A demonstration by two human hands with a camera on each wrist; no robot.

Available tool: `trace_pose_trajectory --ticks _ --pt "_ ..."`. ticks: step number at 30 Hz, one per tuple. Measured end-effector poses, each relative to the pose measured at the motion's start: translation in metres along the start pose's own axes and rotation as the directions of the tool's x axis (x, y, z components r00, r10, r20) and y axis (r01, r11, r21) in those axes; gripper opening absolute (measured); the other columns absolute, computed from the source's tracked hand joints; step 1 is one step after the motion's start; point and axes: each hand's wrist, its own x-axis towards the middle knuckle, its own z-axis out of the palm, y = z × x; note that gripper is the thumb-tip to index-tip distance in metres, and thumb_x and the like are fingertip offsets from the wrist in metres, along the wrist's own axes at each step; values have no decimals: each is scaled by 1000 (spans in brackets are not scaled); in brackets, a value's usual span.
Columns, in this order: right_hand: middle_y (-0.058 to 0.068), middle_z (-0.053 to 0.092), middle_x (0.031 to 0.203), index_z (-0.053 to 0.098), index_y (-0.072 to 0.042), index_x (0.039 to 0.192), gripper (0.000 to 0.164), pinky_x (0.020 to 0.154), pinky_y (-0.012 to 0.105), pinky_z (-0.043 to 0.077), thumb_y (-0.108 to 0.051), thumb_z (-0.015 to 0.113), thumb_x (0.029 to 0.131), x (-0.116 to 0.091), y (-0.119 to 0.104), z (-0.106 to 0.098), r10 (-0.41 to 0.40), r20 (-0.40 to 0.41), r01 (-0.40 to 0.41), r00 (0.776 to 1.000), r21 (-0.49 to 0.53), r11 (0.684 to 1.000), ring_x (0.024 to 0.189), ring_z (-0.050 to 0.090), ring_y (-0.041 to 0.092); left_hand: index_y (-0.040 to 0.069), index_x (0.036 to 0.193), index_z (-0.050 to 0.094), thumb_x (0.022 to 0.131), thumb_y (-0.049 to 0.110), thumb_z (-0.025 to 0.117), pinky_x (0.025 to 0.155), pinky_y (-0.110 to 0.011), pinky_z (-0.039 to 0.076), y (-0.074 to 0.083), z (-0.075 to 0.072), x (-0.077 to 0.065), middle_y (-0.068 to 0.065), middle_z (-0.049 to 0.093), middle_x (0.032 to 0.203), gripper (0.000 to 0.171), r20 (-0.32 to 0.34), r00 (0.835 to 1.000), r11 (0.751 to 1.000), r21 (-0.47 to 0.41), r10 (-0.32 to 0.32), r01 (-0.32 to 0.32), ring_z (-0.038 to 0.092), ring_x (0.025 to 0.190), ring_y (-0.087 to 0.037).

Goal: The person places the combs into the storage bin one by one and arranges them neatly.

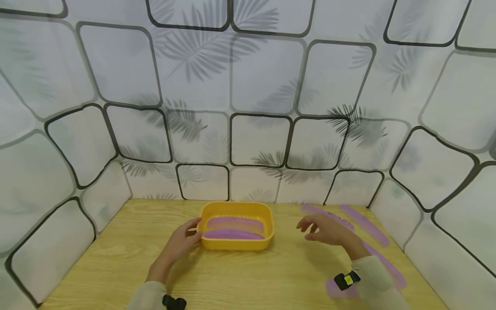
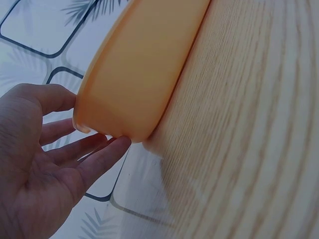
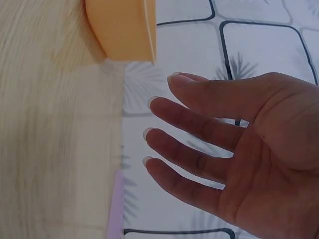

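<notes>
A yellow basket (image 1: 236,245) stands on the wooden table (image 1: 263,280), close to the back wall (image 1: 261,140), and the person's left hand (image 1: 181,241) has a light hold of its left end. From the left wrist view I can see the thumb and bent fingertips against the outside of the basket near a corner, the palm well off it. Inside the basket lie two purple strips: the nearer strip (image 1: 234,235) runs along the front side, and the farther strip (image 1: 235,222) lies just behind it, roughly side by side. The right hand (image 1: 325,229) hangs over the table to the right of the basket, apart from it, its fingers loosely curved and spread a little, with nothing in its grasp. More purple strips lie about that arm: a patterned strip (image 1: 310,209) reaches in behind the right hand, a plain strip (image 1: 366,226) slants beyond it near the right-hand wall, a long strip (image 1: 392,269) lies beside the forearm, and a short piece (image 1: 341,290) shows from under the right sleeve (image 1: 373,275), the rest of it hidden. Both wrists carry small dark devices, the right device (image 1: 342,282) with a yellow square on it. Black outlines and grey leaves are printed on the pale walls.
</notes>
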Motion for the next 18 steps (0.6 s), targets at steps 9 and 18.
trace_pose_trajectory --ticks 9,18 --pt "14 73 110 70 -5 118 24 78 29 61 -15 72 96 -29 14 1 -7 -15 7 1000 50 999 98 70 26 -8 152 42 104 10 60 90 -35 63 -1 1 1 -35 50 147 54 -11 1000 1000 22 2 -1 62 125 -46" --pt "19 71 109 68 -2 119 26 76 28 61 -12 72 96 -51 27 1 1 -19 1 1000 108 994 95 69 21 -8 151 44 103 9 60 91 -36 63 0 2 0 -36 51 146 53 -21 1000 1000 9 -10 10 63 125 -46"
